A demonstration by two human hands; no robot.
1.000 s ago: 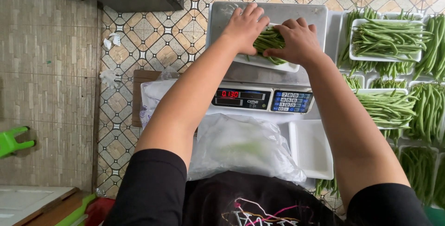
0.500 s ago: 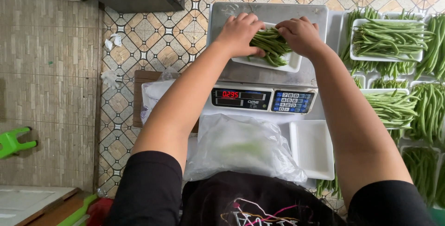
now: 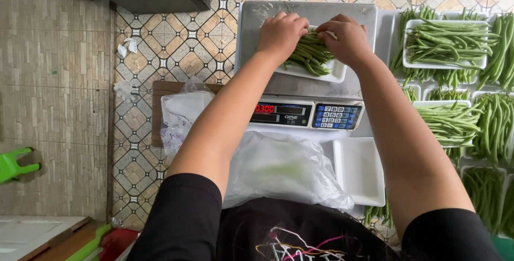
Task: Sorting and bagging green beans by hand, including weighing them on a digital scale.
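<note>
Tidying works best keeping the left hand point(image 3: 281, 35) and right hand point(image 3: 347, 39), both curled on the long green beans point(image 3: 309, 55), within the white foam tray point(image 3: 336, 71) atop the steel scale point(image 3: 305, 87).

Green beans point(image 3: 309, 53), white tray point(image 3: 336, 71), grey scale point(image 3: 257, 17), black sleeves point(image 3: 184, 218)

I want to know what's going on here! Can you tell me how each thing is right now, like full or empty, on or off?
Left hand: resting on the beans, fingers curled.
Right hand: on the beans too.
White tray on the scale: holds green beans.
Scale: on, red digits lit.
Empty white tray: nothing in it.
Clear plastic bag: crumpled, something green inside.
Tray at right: full of beans.
</note>
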